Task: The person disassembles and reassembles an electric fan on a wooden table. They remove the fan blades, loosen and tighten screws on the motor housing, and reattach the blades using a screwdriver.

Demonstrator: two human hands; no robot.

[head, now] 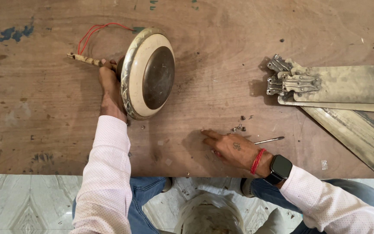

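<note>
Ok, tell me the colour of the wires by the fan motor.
Red wires, clearest in the head view.

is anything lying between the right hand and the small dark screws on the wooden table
Nothing visible. The right hand rests flat on the worn wooden table, and only bare wood separates its fingertips from the small dark screws.

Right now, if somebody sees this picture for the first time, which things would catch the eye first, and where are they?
The cream and metal fan motor stands on its edge at the upper left of the wooden table, steadied from behind by the left hand. At the right edge lie stacked dusty fan blades. The right hand rests flat at the table's near edge, close to small screws and a thin metal tool.
</note>
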